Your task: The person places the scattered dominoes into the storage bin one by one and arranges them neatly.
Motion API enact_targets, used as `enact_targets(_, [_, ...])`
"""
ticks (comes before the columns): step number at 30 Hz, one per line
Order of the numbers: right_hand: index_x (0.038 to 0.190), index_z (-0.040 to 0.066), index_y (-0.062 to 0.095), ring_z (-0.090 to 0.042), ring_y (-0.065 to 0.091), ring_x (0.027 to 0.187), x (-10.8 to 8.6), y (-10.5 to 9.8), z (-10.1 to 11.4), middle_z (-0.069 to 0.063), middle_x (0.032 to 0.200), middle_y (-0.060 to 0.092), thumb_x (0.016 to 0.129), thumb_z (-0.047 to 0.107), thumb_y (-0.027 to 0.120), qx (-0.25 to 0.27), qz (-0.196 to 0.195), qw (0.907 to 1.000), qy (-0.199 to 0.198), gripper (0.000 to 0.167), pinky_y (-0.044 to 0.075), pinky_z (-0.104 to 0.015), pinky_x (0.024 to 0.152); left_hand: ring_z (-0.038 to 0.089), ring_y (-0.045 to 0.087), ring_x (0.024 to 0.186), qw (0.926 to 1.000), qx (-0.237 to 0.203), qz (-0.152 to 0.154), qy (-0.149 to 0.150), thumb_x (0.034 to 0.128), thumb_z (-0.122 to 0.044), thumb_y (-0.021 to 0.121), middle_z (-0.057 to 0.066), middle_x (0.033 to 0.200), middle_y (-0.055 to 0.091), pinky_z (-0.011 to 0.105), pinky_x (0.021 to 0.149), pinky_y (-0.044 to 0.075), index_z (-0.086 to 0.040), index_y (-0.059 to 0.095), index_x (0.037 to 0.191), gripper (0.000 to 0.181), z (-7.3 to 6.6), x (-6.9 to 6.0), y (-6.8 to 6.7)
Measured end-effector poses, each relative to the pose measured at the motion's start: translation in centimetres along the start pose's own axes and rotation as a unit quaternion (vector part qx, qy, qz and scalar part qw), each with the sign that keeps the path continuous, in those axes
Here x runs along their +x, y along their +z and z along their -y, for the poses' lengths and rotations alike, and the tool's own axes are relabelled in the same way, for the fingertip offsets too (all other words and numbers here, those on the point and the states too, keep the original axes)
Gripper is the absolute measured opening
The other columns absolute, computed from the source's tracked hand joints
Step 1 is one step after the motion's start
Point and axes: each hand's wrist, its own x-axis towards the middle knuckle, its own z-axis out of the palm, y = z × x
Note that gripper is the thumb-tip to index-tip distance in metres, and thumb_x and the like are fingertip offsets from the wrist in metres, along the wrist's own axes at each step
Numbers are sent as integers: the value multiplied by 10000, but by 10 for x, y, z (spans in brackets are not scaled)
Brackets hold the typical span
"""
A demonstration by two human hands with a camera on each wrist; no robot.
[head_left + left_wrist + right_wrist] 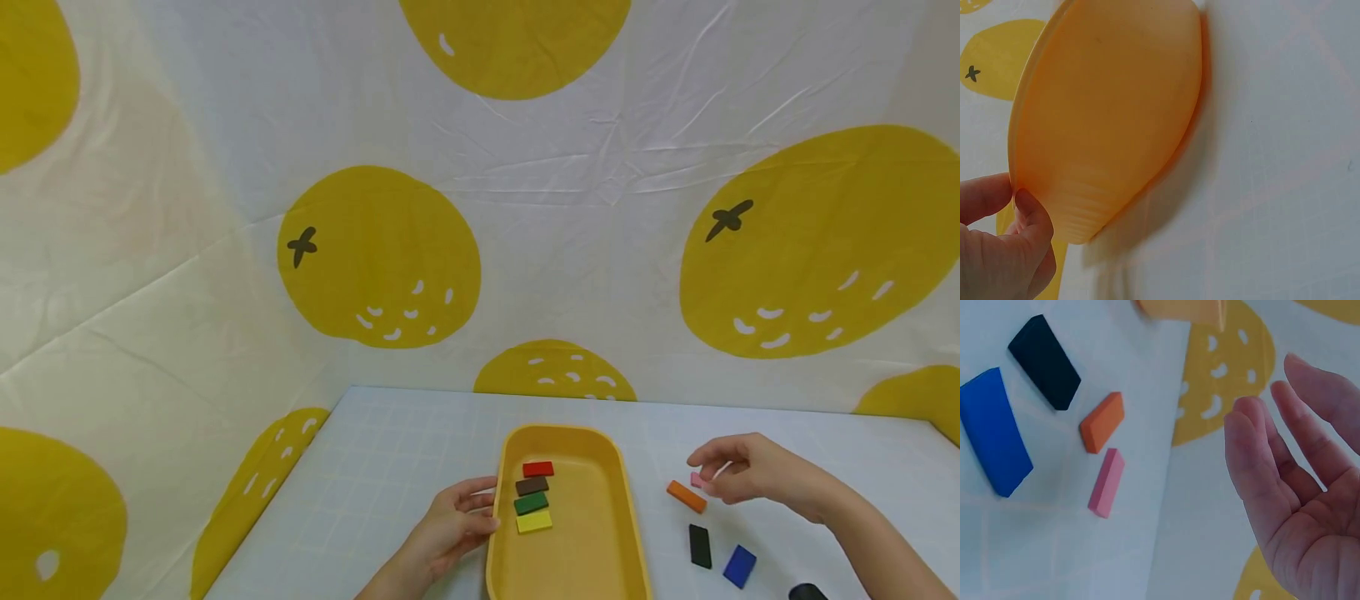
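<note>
My left hand [453,529] pinches the left rim of a yellow tray [633,542]; in the left wrist view the thumb and a finger [985,197] hold the rim from either side. Inside the tray a red block [537,469], a brown block [532,486], a green block [531,503] and a yellow block [534,522] lie in a column. My right hand [757,471] hovers over a pink block [1107,483], fingers loosely bent and holding nothing. Beside the pink block lies an orange block [686,497].
Nearer me on the right lie a black block [700,547] and a blue block [740,567]. A dark rounded object [807,592] is cut off at the bottom edge. The white table [390,450] meets a cloth backdrop [570,250] with yellow fruit prints.
</note>
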Motion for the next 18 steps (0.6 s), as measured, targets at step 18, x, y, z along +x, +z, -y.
enact_targets(18, [1121,-111,567,-227,530,828,-21,-9,-73,-83,931,601,855,37,615,187,374,9981,443,308,530,-302,726,182,553,853,10000,-28,39,-4,775,146,630,132,1065,586,324,772,532,31,504,1284,537,-1,2,2])
